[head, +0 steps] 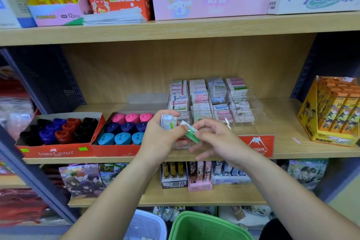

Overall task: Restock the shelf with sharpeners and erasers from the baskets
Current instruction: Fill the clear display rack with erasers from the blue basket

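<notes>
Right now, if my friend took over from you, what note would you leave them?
Left hand: holds a white eraser, maybe a few stacked.
Right hand: pinches a green eraser in front of the clear rack.
Things: the rack holds many erasers. Sharpeners fill two red boxes to its left. The green basket and white basket are below, contents hidden.
Done: the sharpener rows look full.
Left: put both held erasers in the rack, then check the baskets.
</notes>
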